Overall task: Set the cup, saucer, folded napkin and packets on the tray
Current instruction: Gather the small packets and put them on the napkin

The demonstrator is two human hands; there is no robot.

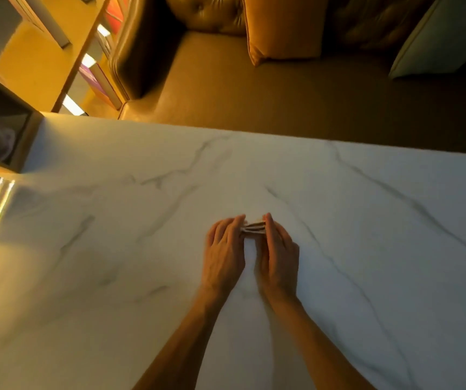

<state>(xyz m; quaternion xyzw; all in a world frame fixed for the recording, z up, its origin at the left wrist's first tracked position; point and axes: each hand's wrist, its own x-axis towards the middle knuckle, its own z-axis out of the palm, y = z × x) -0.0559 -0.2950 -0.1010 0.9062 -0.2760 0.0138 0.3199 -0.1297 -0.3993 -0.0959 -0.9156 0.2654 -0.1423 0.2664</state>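
Together, left hand (223,249) and right hand (278,254) around packets (253,228).

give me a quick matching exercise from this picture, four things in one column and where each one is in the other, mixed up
Things:
1. small stack of thin paper packets
2. white grey-veined marble table
3. orange velvet cushion
4. tan tufted leather sofa

Places:
A. leaning on the sofa's backrest
B. pinched between the left hand and right hand
C. beyond the table's far edge
D. under both forearms

Pairs: 1-B, 2-D, 3-A, 4-C
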